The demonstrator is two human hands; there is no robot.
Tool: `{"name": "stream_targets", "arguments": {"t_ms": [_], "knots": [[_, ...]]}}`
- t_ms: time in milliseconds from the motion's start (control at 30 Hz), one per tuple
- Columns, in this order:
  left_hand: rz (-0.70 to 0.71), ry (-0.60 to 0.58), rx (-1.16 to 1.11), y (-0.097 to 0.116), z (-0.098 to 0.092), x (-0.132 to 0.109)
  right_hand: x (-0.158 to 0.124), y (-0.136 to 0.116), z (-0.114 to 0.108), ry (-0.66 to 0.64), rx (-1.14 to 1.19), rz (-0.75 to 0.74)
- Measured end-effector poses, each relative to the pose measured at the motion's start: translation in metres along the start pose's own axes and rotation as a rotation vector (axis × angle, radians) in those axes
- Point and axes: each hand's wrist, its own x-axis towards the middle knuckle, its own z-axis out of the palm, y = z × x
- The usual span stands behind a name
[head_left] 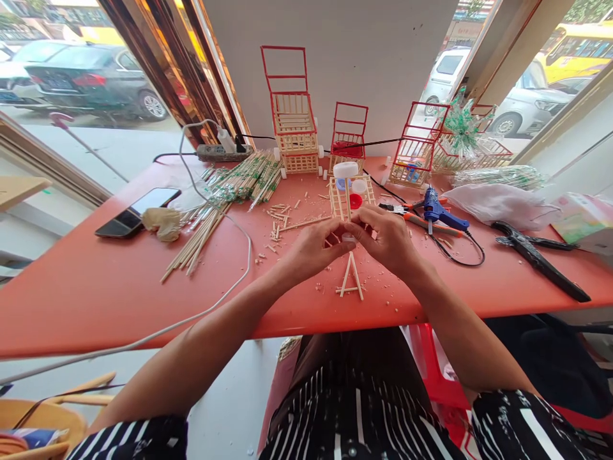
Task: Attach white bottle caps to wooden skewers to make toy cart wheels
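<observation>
My left hand [318, 241] and my right hand [385, 239] meet above the middle of the table, fingers closed in a pinch. Between them is a thin wooden stick [348, 195] held upright, with a white bottle cap [345, 169] at its top. A second white cap [349, 237] shows among the fingertips, which partly hide it. Just behind stands a small crate of sticks [336, 203], with a red cap [355, 201] and other caps in it. Nearer me lies an A-shaped stick frame [355, 276], flat on the red table [287, 306].
Cut stick pieces [278, 220] and a stick bundle [191, 249] lie left, near a phone [138, 211] and cable [249, 255]. Right are pliers [407, 209], a blue glue gun [443, 214] and a black tool [541, 255]. Stick carts [294, 121] stand along the wall.
</observation>
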Motion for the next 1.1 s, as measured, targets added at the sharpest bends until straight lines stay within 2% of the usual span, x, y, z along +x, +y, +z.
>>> {"name": "stream_targets", "arguments": {"t_ms": [567,1100], "knots": [[-0.022,0.022,0.009,-0.008,0.0012,0.0012,-0.0004,0.0021,0.0004,-0.008,-0.016,-0.016],[-0.04,0.058,0.01,-0.0058,0.0009,0.0021,-0.0004,0.0024,0.0011,-0.01,-0.001,-0.003]]}}
